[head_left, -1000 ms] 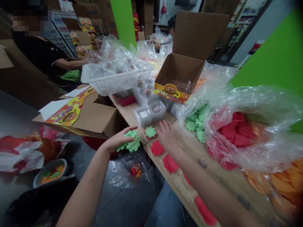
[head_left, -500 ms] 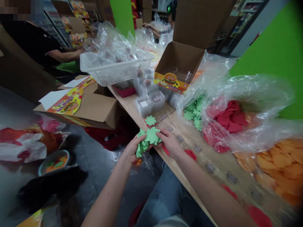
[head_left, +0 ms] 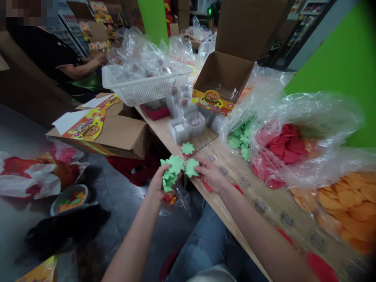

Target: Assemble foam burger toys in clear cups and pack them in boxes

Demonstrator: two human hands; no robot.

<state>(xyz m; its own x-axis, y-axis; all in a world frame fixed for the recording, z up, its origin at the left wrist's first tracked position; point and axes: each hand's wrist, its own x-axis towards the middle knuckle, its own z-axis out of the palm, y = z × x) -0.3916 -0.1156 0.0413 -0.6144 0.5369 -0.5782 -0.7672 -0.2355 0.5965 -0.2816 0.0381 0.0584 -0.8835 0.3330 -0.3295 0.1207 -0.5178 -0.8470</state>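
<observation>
A stack of green leaf-shaped foam pieces (head_left: 170, 174) is gripped in my left hand (head_left: 158, 184), just off the table's edge. Between the fingertips of my right hand (head_left: 212, 176) is a single green foam piece (head_left: 192, 167), apart from the stack. Beyond both hands, another green piece (head_left: 187, 148) lies on a red piece on the wooden table (head_left: 211, 147). Small clear squares (head_left: 260, 207) run in a row along the table, with red pieces (head_left: 237, 188) near its front edge, partly covered by my right forearm.
Clear plastic trays (head_left: 186, 127) stand near a printed burger box (head_left: 211, 98) and a white basket (head_left: 147, 84). Bags of green, red (head_left: 288, 145) and orange pieces (head_left: 349, 199) lie right. An open carton (head_left: 117, 131) is left; a co-worker (head_left: 44, 58) stands behind it.
My hands have moved apart. My right hand has drawn one green piece off the stack, while my left hand has shifted left with the rest.
</observation>
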